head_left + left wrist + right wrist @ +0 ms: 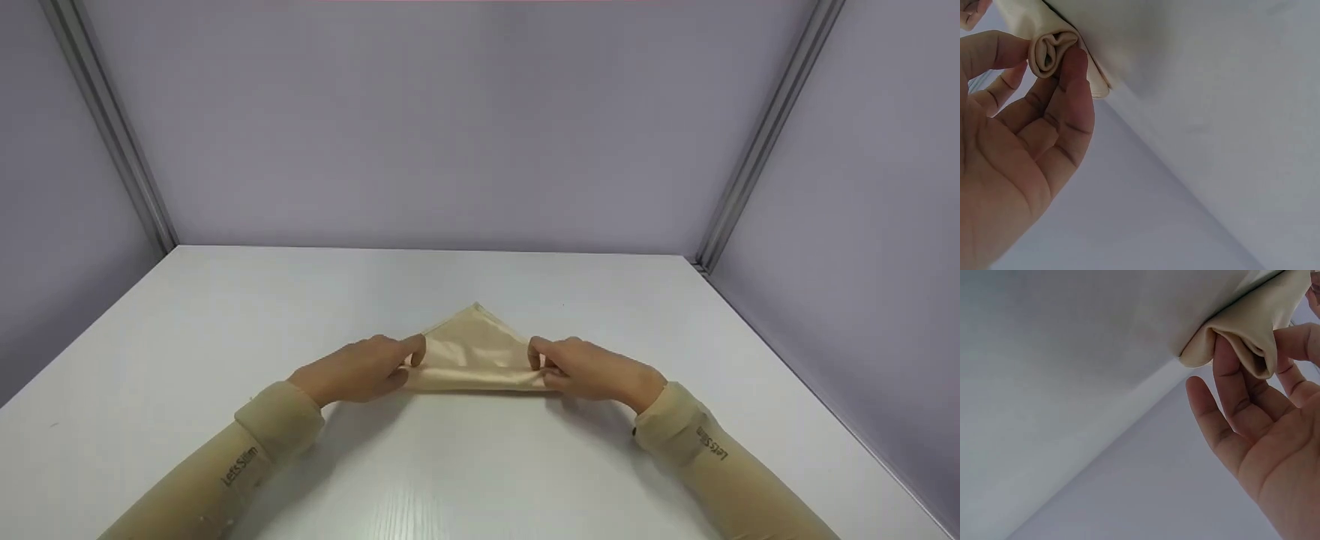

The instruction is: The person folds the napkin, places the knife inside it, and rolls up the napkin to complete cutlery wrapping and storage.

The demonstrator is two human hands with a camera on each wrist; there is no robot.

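Grey walls back a white table (480,465) where left hand (360,369) and right hand (592,369) pinch a rolled cloth's (474,346) ends, keeping its roll tight.

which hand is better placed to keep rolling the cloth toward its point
Neither alone, though left slightly: the left hand pinches a tightly rolled end of the cloth, while the right hand pinches a looser fold.

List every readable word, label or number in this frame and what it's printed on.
"Lets Slim" on the left sleeve, near the cuff, in dark letters along the forearm.
"Lets Slim" on the right sleeve, near the cuff; it reads less sharply there.
No text shows on the cream cloth, the white table or the grey walls; neither wrist view shows any.
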